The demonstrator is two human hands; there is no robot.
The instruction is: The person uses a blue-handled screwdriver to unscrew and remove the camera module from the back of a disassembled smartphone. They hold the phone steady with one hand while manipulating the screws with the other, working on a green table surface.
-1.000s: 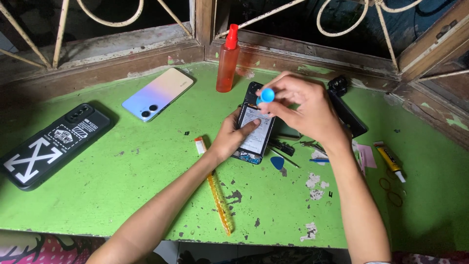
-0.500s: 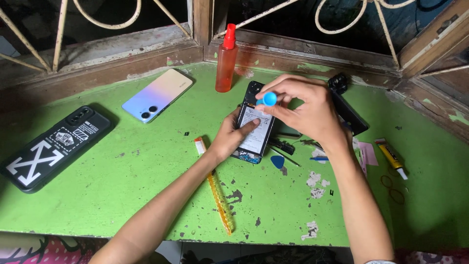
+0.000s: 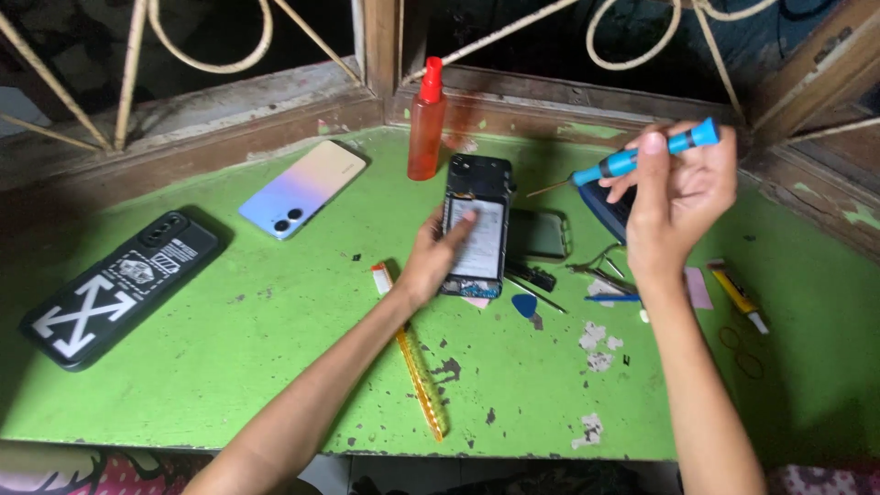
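Observation:
An opened phone with its back cover off lies on the green table, battery and board exposed. My left hand rests on it, fingers pressing the battery area. My right hand is lifted to the right of the phone and grips a blue screwdriver, whose metal tip points left toward the phone's top edge without touching it.
An orange spray bottle stands behind the phone. A pastel phone and a black phone case lie at left. A yellow tool, blue pick, tweezers, glue tube and a dark cover lie around.
My right hand has lifted off the opened phone and swung up to the right with the screwdriver. My left hand stays on the phone.

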